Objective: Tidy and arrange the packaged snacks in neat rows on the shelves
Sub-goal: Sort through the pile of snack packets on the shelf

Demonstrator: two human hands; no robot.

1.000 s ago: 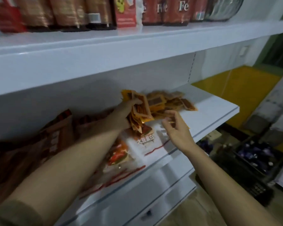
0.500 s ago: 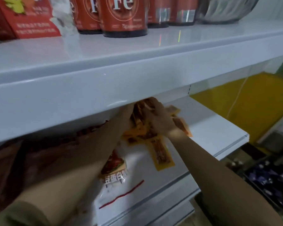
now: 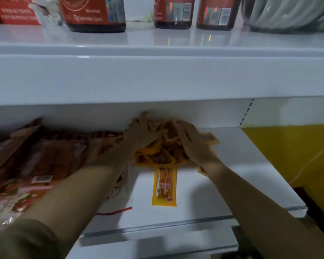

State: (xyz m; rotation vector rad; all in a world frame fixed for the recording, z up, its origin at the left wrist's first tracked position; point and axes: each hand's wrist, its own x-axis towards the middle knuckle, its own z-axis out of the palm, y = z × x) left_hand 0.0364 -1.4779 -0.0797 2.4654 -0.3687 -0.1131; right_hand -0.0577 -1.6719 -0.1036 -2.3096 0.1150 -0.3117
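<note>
Snack packets (image 3: pixel 163 152) lie heaped at the back of the lower shelf (image 3: pixel 232 180); my left hand (image 3: pixel 141 134) and right hand (image 3: pixel 192 144) press flat-fingered on the heap, one packet (image 3: pixel 164 186) lying apart in front

Heaped yellow snack packets (image 3: pixel 163 154), one packet (image 3: pixel 164 186) flat

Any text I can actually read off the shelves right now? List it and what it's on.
None reads with certainty.
Dark jars on the upper shelf: white label print, blurred.
Red box: white lines, blurred.
Lone yellow snack packet: print too small.
Brown bags: barcode only, digits unreadable.
</note>
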